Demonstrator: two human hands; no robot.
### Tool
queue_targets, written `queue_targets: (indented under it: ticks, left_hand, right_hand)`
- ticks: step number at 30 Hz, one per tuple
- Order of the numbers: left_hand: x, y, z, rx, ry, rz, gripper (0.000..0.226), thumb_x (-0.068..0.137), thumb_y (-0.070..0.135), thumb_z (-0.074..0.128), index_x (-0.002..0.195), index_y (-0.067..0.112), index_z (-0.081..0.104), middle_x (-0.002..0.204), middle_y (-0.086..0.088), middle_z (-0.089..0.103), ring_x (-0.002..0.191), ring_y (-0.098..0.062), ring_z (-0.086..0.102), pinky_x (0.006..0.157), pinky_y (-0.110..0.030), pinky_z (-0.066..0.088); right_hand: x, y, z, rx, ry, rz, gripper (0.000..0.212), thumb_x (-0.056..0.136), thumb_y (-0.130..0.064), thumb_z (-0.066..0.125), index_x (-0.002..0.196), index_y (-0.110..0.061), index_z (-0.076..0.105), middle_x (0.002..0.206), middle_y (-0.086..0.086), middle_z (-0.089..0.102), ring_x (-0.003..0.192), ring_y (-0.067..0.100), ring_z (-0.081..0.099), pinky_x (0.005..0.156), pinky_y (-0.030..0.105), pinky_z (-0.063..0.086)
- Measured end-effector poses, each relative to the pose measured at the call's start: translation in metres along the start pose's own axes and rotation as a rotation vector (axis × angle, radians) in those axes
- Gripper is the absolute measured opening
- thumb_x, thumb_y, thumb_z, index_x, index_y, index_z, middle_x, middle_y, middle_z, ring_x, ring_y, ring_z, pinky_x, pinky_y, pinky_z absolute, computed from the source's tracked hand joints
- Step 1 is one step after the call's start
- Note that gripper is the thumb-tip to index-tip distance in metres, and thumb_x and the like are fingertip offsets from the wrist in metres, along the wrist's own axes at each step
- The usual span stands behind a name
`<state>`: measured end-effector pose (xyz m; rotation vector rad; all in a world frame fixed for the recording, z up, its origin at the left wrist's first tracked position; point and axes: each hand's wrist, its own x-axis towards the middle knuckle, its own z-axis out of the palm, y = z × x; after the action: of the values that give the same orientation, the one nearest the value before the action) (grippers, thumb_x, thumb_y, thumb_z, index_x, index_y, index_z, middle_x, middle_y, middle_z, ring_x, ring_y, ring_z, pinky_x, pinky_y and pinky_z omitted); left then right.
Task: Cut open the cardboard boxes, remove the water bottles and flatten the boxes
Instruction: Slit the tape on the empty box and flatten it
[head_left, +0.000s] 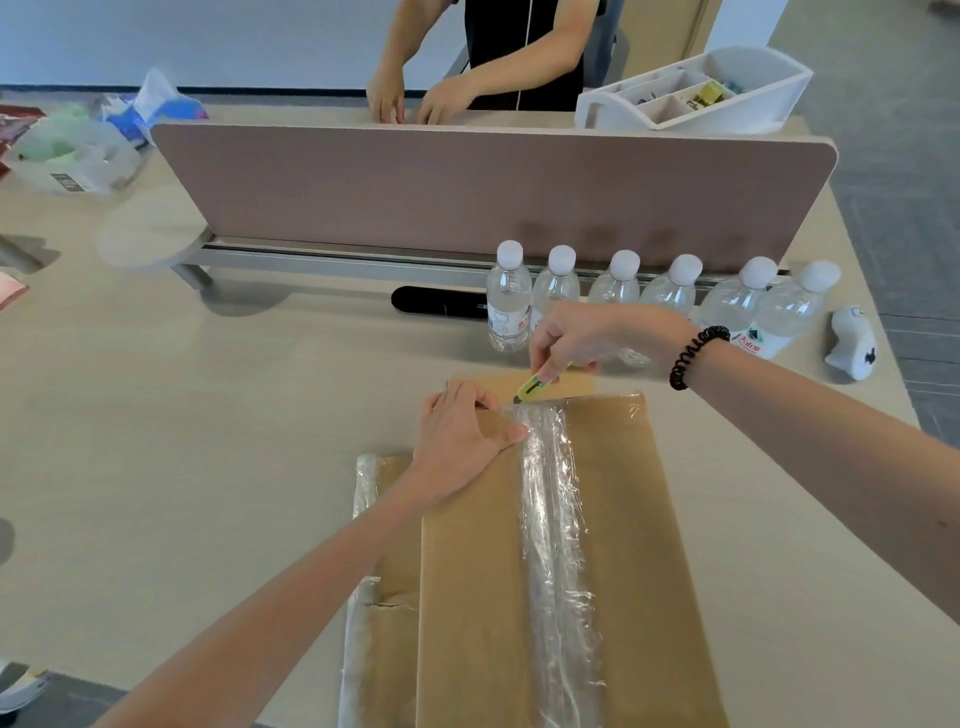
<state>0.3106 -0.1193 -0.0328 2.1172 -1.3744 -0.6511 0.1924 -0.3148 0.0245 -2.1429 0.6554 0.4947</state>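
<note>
A brown cardboard box (623, 545) lies on the table in front of me, with a strip of crinkled clear tape (550, 519) running down its middle seam. My left hand (462, 436) presses flat on the box's far left part, thumb beside the tape. My right hand (576, 338) grips a yellow utility knife (532, 388), its tip at the far end of the tape. Several clear water bottles (670, 299) with white caps stand in a row behind the box.
A pink desk divider (467, 187) runs across the table behind the bottles. A white organiser (696, 93) sits at the back right, a white object (852, 343) at the right edge, plastic bags (78, 150) at the far left. Another person's hands (415, 98) rest beyond the divider.
</note>
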Motion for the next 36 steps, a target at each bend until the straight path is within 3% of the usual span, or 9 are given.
queue_targets:
  ticks: [10,14,18,26,29,30,32,34,36]
  left_hand:
    - [0.001,-0.002,0.004,0.044,0.012,0.045,0.043,0.078,0.056,0.071,0.100,0.024,0.051,0.108,0.009,0.057,0.106,-0.007,0.046,0.105,-0.025,0.024]
    - [0.000,-0.001,0.004,0.056,0.005,0.051,0.042,0.080,0.055,0.070,0.099,0.025,0.049,0.106,0.010,0.056,0.104,-0.007,0.043,0.104,-0.025,0.024]
    - [0.000,-0.003,0.005,0.066,0.013,0.064,0.041,0.080,0.055,0.071,0.098,0.025,0.049,0.104,0.011,0.056,0.103,-0.008,0.047,0.101,-0.020,0.020]
    - [0.000,-0.002,0.005,0.077,0.012,0.078,0.042,0.079,0.056,0.070,0.098,0.025,0.049,0.102,0.012,0.055,0.099,-0.006,0.047,0.100,-0.021,0.021]
    - [0.000,-0.001,0.005,0.065,0.011,0.088,0.041,0.079,0.055,0.071,0.097,0.025,0.049,0.101,0.012,0.055,0.099,-0.006,0.046,0.099,-0.021,0.022]
    - [0.000,-0.001,0.004,0.059,0.009,0.086,0.041,0.080,0.055,0.071,0.097,0.025,0.049,0.101,0.012,0.055,0.099,-0.006,0.046,0.098,-0.020,0.022]
    - [-0.001,-0.001,0.004,0.052,-0.001,0.090,0.042,0.079,0.056,0.069,0.097,0.025,0.048,0.102,0.011,0.054,0.101,-0.007,0.046,0.098,-0.020,0.021]
    - [-0.001,-0.003,0.003,0.056,0.007,0.119,0.041,0.079,0.057,0.067,0.097,0.025,0.048,0.102,0.010,0.051,0.101,-0.008,0.046,0.099,-0.023,0.023]
    - [-0.002,-0.003,0.004,0.072,0.057,0.173,0.039,0.080,0.053,0.068,0.096,0.023,0.050,0.102,0.009,0.048,0.100,-0.009,0.044,0.096,-0.023,0.024]
  right_hand:
    - [-0.004,0.008,-0.009,-0.060,-0.047,0.007,0.004,0.086,-0.009,0.067,0.085,-0.008,0.071,0.064,-0.004,0.064,0.039,0.012,0.039,0.040,0.015,0.032]
    - [-0.003,0.005,-0.011,-0.088,-0.083,0.021,0.006,0.086,-0.010,0.066,0.088,-0.006,0.071,0.067,0.005,0.064,0.039,0.013,0.041,0.041,0.014,0.033]
    - [-0.006,0.006,-0.015,-0.127,-0.091,0.024,0.005,0.087,-0.010,0.065,0.084,-0.009,0.069,0.053,-0.012,0.060,0.035,0.009,0.041,0.046,0.016,0.035]
    - [-0.012,0.008,-0.014,-0.119,-0.105,0.032,0.005,0.086,-0.010,0.066,0.082,-0.012,0.069,0.067,0.000,0.065,0.049,0.023,0.045,0.042,0.015,0.035]
    - [-0.010,0.013,-0.010,-0.147,-0.073,0.022,0.003,0.078,-0.022,0.067,0.076,-0.021,0.069,0.075,0.011,0.069,0.065,0.041,0.055,0.057,0.031,0.049]
    - [-0.010,0.014,-0.009,-0.157,-0.052,0.015,0.004,0.074,-0.026,0.067,0.074,-0.023,0.069,0.075,0.011,0.069,0.074,0.042,0.061,0.068,0.043,0.052]
    - [-0.014,0.018,-0.003,-0.148,0.013,-0.021,0.005,0.074,-0.023,0.068,0.069,-0.024,0.068,0.072,0.003,0.068,0.080,0.034,0.063,0.077,0.049,0.051]
    - [-0.022,0.022,0.000,-0.055,0.105,-0.042,0.015,0.079,-0.014,0.069,0.068,-0.024,0.068,0.073,0.002,0.068,0.073,0.032,0.061,0.063,0.039,0.052]
    - [-0.033,0.029,-0.001,0.082,0.217,-0.029,0.010,0.082,-0.010,0.069,0.075,-0.015,0.071,0.078,0.012,0.069,0.061,0.031,0.053,0.045,0.026,0.043]
